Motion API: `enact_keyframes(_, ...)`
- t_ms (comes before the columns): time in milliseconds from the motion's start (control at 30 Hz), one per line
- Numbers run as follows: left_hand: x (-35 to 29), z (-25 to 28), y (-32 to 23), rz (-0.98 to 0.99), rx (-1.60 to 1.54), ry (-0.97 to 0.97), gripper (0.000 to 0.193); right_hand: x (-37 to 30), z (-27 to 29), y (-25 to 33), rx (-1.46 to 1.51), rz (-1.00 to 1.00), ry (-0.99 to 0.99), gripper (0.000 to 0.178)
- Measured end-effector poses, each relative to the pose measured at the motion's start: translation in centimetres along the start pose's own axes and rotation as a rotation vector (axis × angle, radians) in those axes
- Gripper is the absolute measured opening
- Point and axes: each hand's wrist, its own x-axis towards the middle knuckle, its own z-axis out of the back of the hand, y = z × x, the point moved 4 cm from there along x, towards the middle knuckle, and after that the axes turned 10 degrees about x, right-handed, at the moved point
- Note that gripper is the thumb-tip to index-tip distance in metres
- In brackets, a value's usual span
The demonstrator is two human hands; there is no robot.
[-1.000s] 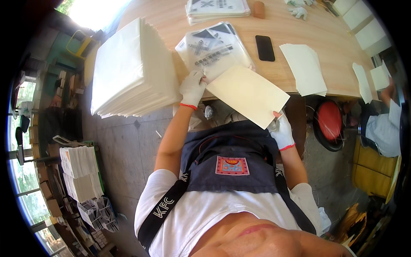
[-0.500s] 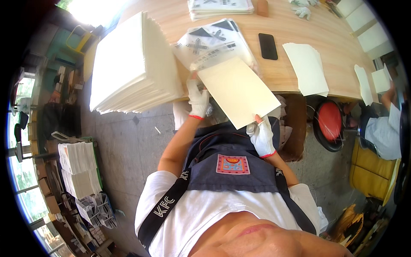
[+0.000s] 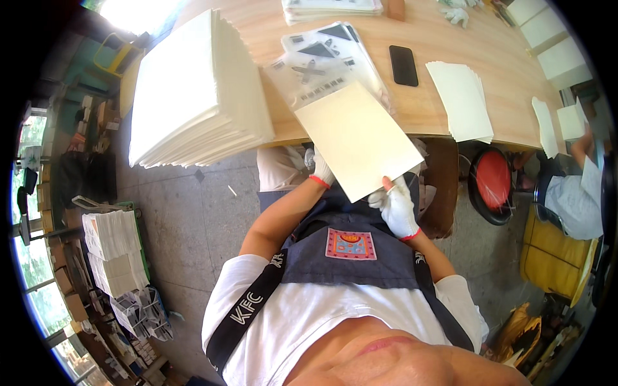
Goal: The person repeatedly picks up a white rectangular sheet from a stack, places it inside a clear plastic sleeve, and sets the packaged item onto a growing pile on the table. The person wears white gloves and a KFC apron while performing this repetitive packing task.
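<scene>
Right hand (image 3: 397,209): pinches cream sheet (image 3: 357,143) by near edge; loosened thumb could drop it.
Left hand (image 3: 324,169): mostly behind sheet, grip untellable.
Table (image 3: 463,49), near edge: sheet crosses it, might snag plastic bags (image 3: 347,49).
Paper stack (image 3: 201,96), left: knock could topple it.

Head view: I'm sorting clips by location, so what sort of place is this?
Probably a paper or packing workshop: a tall paper stack and printed plastic bags lie on a wooden table, and the gloved right hand holds a sheet.

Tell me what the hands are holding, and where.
A cream sheet, by its near edge in the right hand; whether the left hand grips it is hidden.
</scene>
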Motion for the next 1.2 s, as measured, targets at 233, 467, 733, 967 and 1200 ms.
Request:
enact_keyframes(233,-3.5,3.0,2.1,-0.362,1.017,-0.249,0.043,6.4,0.8,-5.4,0.176,-0.149,-0.187,0.029)
enact_keyframes(467,-4.0,-1.3,0.1,0.004,0.837,-0.379,0.025,13.3,-1.1,-5.2,0.522,-0.185,-0.098,0.03)
enact_keyframes(733,-8.3,-2.4,-6.6,-0.005,0.865,-0.457,0.027,10.4,-4.8,-2.7,-1.045,0.166,0.271,0.02)
enact_keyframes(967,-7.8,-1.9,-8.4,-0.033,0.999,-0.393,0.02,12.6,-8.0,-5.3,-1.883,0.599,0.528,0.017)
enact_keyframes(1200,-9.3,-1.7,-9.1,-0.064,1.081,-0.479,0.022,9.8,0.5,4.6,-0.453,0.19,-0.07,0.007)
